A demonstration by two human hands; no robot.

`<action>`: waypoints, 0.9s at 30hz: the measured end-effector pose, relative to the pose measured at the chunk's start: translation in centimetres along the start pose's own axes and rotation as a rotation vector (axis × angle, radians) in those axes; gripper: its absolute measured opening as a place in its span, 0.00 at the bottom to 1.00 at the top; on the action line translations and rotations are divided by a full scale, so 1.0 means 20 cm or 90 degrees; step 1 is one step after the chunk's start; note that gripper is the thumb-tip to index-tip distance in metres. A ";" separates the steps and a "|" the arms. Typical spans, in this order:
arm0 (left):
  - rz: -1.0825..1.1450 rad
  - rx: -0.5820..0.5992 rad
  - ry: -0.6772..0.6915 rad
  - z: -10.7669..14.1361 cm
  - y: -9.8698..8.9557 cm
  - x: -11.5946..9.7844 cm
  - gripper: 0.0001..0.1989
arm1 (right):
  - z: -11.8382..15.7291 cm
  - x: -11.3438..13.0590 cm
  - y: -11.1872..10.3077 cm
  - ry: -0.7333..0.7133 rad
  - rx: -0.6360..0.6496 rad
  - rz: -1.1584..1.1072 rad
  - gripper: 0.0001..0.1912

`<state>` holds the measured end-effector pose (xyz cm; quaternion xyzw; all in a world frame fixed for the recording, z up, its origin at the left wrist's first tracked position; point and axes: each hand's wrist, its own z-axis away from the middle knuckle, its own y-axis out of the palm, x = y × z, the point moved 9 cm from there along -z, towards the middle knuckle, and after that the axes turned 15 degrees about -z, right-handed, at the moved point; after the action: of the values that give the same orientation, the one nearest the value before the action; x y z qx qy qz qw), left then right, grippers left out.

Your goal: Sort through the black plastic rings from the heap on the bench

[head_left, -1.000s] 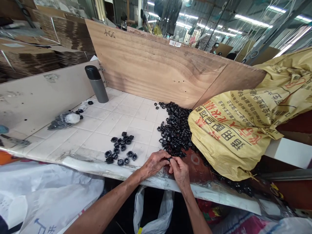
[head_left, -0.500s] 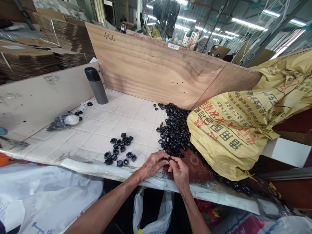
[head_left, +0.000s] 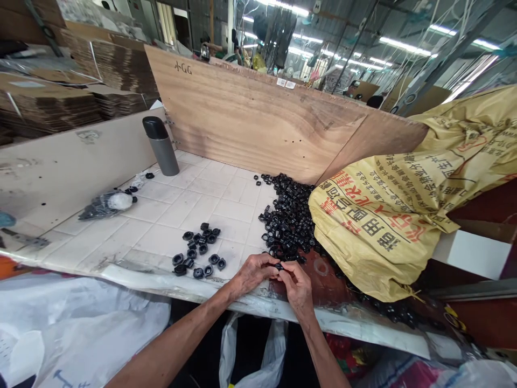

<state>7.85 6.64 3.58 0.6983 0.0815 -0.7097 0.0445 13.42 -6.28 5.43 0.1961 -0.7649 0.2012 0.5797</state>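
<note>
Both hands meet at the front edge of the table, pinching one small black plastic part point(head_left: 278, 266) between their fingertips. My left hand point(head_left: 255, 274) grips it from the left, and my right hand point(head_left: 298, 282) from the right. Fingers cover most of the part, so its exact shape is hidden. Just beyond the hands lies a large heap of black plastic parts point(head_left: 288, 215), many of them ring-shaped. To the left, a small loose group of round black plastic pieces point(head_left: 203, 248) with side tabs rests on the pale tabletop point(head_left: 153, 226).
A yellow woven sack point(head_left: 363, 226) slumps over the heap's right side. A grey bottle with a black lid point(head_left: 162, 148) stands at the back left, near a plastic bag of dark bits point(head_left: 105, 205). Wooden boards point(head_left: 250, 113) wall the back. A white bag point(head_left: 81, 323) hangs below the front edge.
The hands keep the black part pinched in nearly the same place; the fingers have shifted slightly around it. The camera view has tilted a little. The piles look unchanged.
</note>
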 end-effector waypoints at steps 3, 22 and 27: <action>0.079 0.053 -0.068 0.00 0.02 0.03 0.20 | 0.01 0.08 0.01 -0.084 0.012 0.033 0.06; -0.137 0.019 0.119 0.02 0.03 -0.10 0.08 | -0.01 -0.05 -0.04 0.021 -0.067 0.168 0.20; 0.087 0.015 -0.058 0.00 0.03 0.03 0.19 | 0.01 -0.02 -0.02 0.021 -0.031 0.064 0.16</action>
<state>8.00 6.04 2.85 0.6697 0.0235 -0.7369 0.0884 13.61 -6.63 5.13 0.1402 -0.7689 0.2147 0.5858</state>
